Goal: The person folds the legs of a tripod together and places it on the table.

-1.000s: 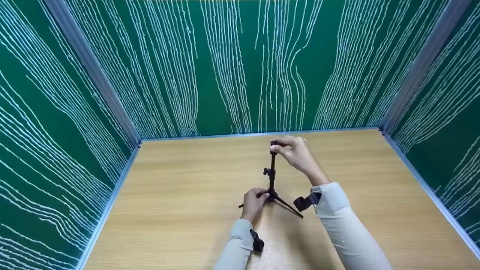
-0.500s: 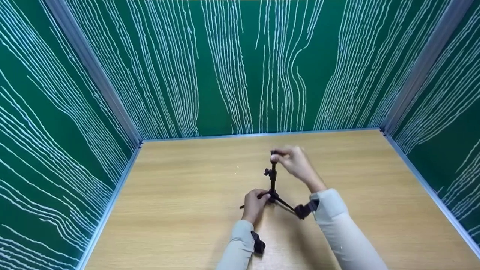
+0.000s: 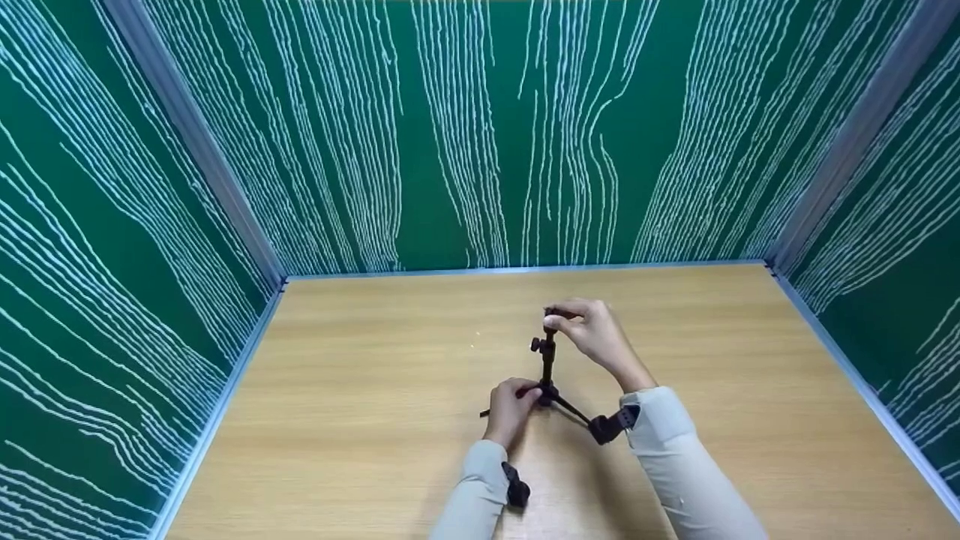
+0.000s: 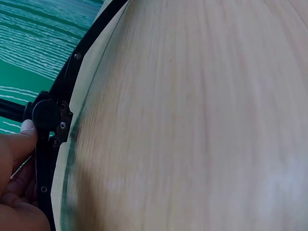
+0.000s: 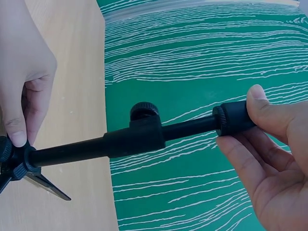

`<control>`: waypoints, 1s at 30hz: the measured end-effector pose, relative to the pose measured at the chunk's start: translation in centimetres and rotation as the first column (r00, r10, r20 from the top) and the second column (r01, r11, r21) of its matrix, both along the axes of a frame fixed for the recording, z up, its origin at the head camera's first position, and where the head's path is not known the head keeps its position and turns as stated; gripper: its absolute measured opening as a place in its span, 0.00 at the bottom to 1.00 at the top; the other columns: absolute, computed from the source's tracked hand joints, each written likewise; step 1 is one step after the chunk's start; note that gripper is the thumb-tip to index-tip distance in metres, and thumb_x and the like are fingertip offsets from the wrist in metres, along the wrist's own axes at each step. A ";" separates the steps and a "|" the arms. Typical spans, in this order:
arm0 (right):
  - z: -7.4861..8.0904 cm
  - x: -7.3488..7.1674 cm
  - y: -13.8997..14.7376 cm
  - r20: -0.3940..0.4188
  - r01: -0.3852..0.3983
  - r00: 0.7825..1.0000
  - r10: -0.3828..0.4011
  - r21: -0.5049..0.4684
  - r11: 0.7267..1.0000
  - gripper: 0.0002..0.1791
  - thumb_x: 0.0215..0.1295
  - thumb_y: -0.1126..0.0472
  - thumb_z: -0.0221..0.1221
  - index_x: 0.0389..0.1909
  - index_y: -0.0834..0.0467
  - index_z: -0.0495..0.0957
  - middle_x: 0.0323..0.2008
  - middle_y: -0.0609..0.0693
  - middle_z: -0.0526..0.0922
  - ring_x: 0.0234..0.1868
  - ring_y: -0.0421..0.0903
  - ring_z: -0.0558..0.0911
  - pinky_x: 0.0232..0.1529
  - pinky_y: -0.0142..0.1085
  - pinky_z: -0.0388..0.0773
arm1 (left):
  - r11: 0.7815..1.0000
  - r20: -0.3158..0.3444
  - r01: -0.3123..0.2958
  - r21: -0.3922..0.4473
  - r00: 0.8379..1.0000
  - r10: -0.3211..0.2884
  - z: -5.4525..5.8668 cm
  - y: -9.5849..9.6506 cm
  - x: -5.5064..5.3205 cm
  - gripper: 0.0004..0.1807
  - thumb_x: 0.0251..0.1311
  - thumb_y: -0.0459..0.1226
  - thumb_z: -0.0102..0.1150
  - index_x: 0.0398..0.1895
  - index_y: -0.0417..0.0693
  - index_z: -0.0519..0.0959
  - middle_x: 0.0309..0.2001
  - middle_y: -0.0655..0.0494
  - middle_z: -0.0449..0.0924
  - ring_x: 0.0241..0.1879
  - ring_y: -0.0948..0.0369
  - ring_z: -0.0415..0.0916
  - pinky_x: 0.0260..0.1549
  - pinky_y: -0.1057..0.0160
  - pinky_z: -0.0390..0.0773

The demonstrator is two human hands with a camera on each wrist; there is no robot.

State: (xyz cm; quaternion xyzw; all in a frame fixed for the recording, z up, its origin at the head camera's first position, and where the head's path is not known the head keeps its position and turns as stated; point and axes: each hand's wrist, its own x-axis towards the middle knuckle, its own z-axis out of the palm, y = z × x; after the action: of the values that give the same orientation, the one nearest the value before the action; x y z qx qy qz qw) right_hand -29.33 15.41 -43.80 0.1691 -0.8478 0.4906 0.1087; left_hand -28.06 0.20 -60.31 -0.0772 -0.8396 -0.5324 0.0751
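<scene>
A black tripod stand (image 3: 548, 367) stands upright on the wooden table, its legs spread. My right hand (image 3: 596, 334) pinches the wide cap at the top of its post between thumb and fingers. In the right wrist view a short thin rod shows between that cap (image 5: 236, 118) and the thicker collar (image 5: 139, 137), which carries a round side knob (image 5: 144, 109). My left hand (image 3: 510, 409) grips the stand's base at the leg hub, thumb near the hub (image 4: 46, 115) in the left wrist view. Part of one leg is hidden behind the left hand.
The wooden table (image 3: 375, 360) is bordered by a pale rail. Green panels (image 3: 435, 150) with white wavy lines rise at the back and both sides. A small wrist camera (image 3: 604, 429) on the right sleeve overlaps one leg's end in the head view.
My right hand has come down with the stand's top cap, and the post's thin upper rod shows shorter above the collar. The left hand keeps its hold at the base.
</scene>
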 end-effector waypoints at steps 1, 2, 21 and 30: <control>-0.1 0.0 0.0 -0.001 0.001 1.000 -0.001 0.003 1.000 0.12 0.60 0.64 0.64 0.43 0.65 0.84 0.41 0.60 0.86 0.40 0.52 0.86 0.46 0.43 0.83 | 1.000 0.001 -0.001 0.000 1.000 0.001 0.0 0.0 0.0 0.08 0.56 0.33 0.65 0.37 0.38 0.85 0.37 0.49 0.86 0.41 0.55 0.82 0.46 0.63 0.79; -0.1 0.0 -0.1 0.000 0.005 1.000 -0.005 0.005 1.000 0.12 0.60 0.64 0.64 0.43 0.64 0.84 0.41 0.60 0.86 0.41 0.52 0.86 0.47 0.44 0.83 | 1.000 0.001 -0.002 -0.001 1.000 0.002 0.0 0.0 0.0 0.08 0.56 0.33 0.65 0.37 0.38 0.85 0.37 0.49 0.86 0.41 0.55 0.82 0.46 0.63 0.79; -1.3 0.0 0.0 0.015 0.022 1.000 -0.022 0.022 1.000 0.13 0.60 0.64 0.65 0.44 0.65 0.84 0.39 0.60 0.87 0.41 0.54 0.86 0.46 0.47 0.82 | 1.000 -0.010 -0.007 -0.021 1.000 0.007 -0.2 0.1 -0.1 0.07 0.57 0.34 0.64 0.37 0.40 0.85 0.37 0.50 0.86 0.42 0.55 0.82 0.46 0.64 0.79; -1.8 0.0 0.0 0.023 0.032 0.999 -0.033 0.037 0.999 0.14 0.59 0.64 0.65 0.45 0.64 0.84 0.41 0.60 0.86 0.42 0.55 0.86 0.46 0.47 0.83 | 1.000 -0.002 -0.002 -0.020 1.000 0.002 -0.1 0.1 -0.1 0.07 0.57 0.33 0.64 0.37 0.39 0.85 0.37 0.50 0.86 0.42 0.55 0.82 0.46 0.63 0.78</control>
State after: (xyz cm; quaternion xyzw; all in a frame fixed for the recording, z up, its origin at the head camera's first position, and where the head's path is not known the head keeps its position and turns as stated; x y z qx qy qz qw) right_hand -29.35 15.41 -45.59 0.1513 -0.8606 0.4751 0.1035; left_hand -28.15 0.32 -60.41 -0.0776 -0.8450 -0.5237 0.0754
